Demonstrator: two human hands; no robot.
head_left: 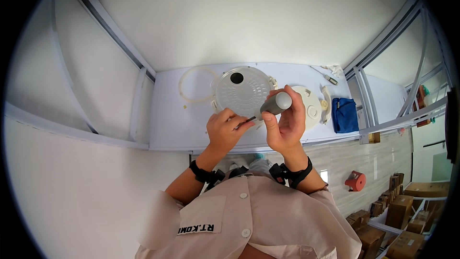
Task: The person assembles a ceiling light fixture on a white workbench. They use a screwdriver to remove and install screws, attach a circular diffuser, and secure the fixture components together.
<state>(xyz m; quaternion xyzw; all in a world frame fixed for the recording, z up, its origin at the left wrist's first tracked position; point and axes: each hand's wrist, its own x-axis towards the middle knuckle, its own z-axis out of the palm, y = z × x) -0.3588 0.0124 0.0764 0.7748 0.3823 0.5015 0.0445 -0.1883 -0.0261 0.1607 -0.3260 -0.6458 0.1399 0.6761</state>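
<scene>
A screwdriver [274, 104] with a thick grey handle is held above the table's front part, its thin shaft slanting down to the left. My right hand [288, 127] is curled around the handle. The fingers of my left hand [223, 129] pinch the far end of the shaft; whether a small part sits at the tip is hidden. Beyond my hands lies a round, translucent lid-like piece [242, 97] with a dark round hole near its far edge and clips at its sides. Right of my right hand is a cream round disc [312, 111], partly covered by that hand.
A thin cream ring [180, 86] lies left on the white table [165, 127]. To the right are a curved off-white part [327, 103], a folded blue cloth [345, 116] and another screwdriver [331, 80]. A red stool [355, 181] and cardboard boxes [399, 211] stand on the floor.
</scene>
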